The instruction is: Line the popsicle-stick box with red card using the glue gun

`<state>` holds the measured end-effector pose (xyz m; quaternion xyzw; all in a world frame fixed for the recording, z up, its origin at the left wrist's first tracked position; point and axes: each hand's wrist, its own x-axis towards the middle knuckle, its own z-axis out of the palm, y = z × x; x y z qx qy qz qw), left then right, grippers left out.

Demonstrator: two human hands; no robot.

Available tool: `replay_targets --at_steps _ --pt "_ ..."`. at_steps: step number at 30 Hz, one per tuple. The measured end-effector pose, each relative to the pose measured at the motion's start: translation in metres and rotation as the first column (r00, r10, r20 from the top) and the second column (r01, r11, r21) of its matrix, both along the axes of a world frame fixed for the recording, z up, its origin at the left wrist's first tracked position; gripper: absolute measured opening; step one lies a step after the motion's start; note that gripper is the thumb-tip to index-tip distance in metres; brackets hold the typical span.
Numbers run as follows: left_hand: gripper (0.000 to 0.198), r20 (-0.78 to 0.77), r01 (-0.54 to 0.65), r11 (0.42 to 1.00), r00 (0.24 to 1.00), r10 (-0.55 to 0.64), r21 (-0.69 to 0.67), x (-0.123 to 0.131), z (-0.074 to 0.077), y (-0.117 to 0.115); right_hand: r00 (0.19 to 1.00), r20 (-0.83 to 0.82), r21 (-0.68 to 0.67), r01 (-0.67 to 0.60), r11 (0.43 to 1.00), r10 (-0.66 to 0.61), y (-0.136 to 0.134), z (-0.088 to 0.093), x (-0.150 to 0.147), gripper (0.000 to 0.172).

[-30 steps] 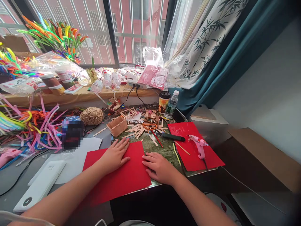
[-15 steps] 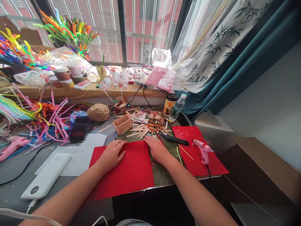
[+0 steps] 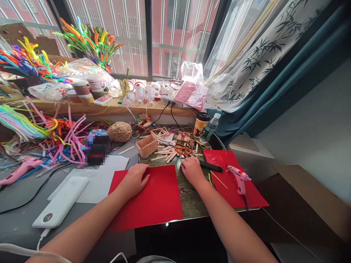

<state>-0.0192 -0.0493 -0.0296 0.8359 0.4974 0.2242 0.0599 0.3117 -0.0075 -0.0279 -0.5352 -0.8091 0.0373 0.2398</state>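
A red sheet (image 3: 153, 197) lies flat in front of me. My left hand (image 3: 137, 179) rests open on its upper left part, thumb apart from the fingers. Just past the sheet's right edge, my right hand (image 3: 192, 171) is over the dark patterned board (image 3: 190, 208) with its fingers curled in. Whatever may be in those fingers is hidden. Right beside that hand lies a tool with a long black handle (image 3: 211, 166), its near end covered by the hand.
A pink glue gun (image 3: 239, 179) lies on a second red sheet (image 3: 253, 197) at right. Behind are loose craft sticks (image 3: 168, 152), a small wooden box (image 3: 147, 147), a twine ball (image 3: 120, 131), a cup (image 3: 201, 126) and a water bottle (image 3: 210, 128). A white power bank (image 3: 61, 201) lies left.
My right hand has left the red sheet's top right corner and shifted right, beside the black-handled tool, its fingers now curled. The left hand stays on the sheet. The view has shifted slightly.
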Motion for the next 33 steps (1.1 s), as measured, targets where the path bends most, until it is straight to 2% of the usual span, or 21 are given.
replay_targets --at_steps 3,5,8,11,13,15,16,18,21,23,25,27,29,31,33 --pt "0.023 0.004 -0.001 1.0 1.0 0.001 0.019 -0.001 0.005 0.001 0.993 -0.118 0.03 0.023 0.999 -0.019 -0.016 0.003 -0.003 0.019" --pt "0.019 0.01 0.002 0.999 1.0 -0.002 0.039 -0.005 0.016 0.0 0.977 -0.213 0.038 -0.007 0.999 0.015 -0.035 0.003 -0.006 0.019" --pt "0.018 0.035 -0.016 0.991 0.999 0.012 0.132 -0.019 0.054 -0.011 0.936 -0.346 0.044 -0.044 0.998 0.057 -0.064 0.0 -0.007 0.02" --pt "0.015 0.076 -0.06 0.898 0.997 0.029 0.435 -0.034 0.107 -0.033 0.889 -0.456 0.051 -0.012 0.999 0.034 -0.078 -0.008 -0.001 0.019" --pt "0.027 0.027 0.017 0.844 0.999 -0.037 0.536 -0.037 0.136 -0.05 0.853 -0.523 0.051 0.039 0.998 -0.007 -0.079 -0.013 0.004 0.021" --pt "0.038 -0.059 0.125 0.841 0.992 -0.111 0.527 -0.033 0.147 -0.066 0.816 -0.576 0.047 0.089 0.995 -0.045 -0.076 -0.018 0.008 0.024" --pt "0.042 -0.107 0.175 0.858 0.984 -0.141 0.483 -0.029 0.144 -0.073 0.801 -0.596 0.046 0.109 0.993 -0.06 -0.075 -0.019 0.01 0.025" --pt "0.047 -0.205 0.246 0.903 0.962 -0.182 0.352 -0.015 0.122 -0.084 0.778 -0.623 0.047 0.142 0.989 -0.082 -0.074 -0.02 0.012 0.025" --pt "0.044 -0.288 0.241 0.965 0.936 -0.203 0.105 0.008 0.064 -0.095 0.773 -0.63 0.06 0.149 0.987 -0.078 -0.078 -0.017 0.011 0.029" --pt "0.039 -0.26 0.188 0.982 0.95 -0.174 0.031 0.019 0.028 -0.102 0.798 -0.602 0.067 0.084 0.994 -0.027 -0.082 -0.013 0.007 0.031" --pt "0.041 -0.207 0.14 0.99 0.968 -0.144 -0.033 0.022 0.006 -0.107 0.851 -0.518 0.061 -0.062 0.996 0.085 -0.086 -0.009 0.0 0.033" --pt "0.038 -0.16 0.102 0.993 0.981 -0.11 -0.058 0.022 0.0 -0.111 0.906 -0.351 0.029 -0.243 0.97 0.238 -0.088 -0.007 -0.008 0.04" --pt "0.035 -0.134 0.093 0.994 0.986 -0.1 -0.057 0.02 0.005 -0.112 0.92 -0.173 -0.018 -0.359 0.933 0.351 -0.089 -0.006 -0.014 0.045" --pt "0.031 -0.121 0.105 0.993 0.986 -0.112 -0.057 0.021 0.015 -0.11 0.919 -0.086 -0.039 -0.39 0.92 0.386 -0.09 -0.005 -0.017 0.044" --pt "0.026 -0.113 0.11 0.992 0.987 -0.117 -0.07 0.026 0.023 -0.105 0.915 -0.074 -0.032 -0.401 0.916 0.398 -0.09 -0.005 -0.017 0.039"
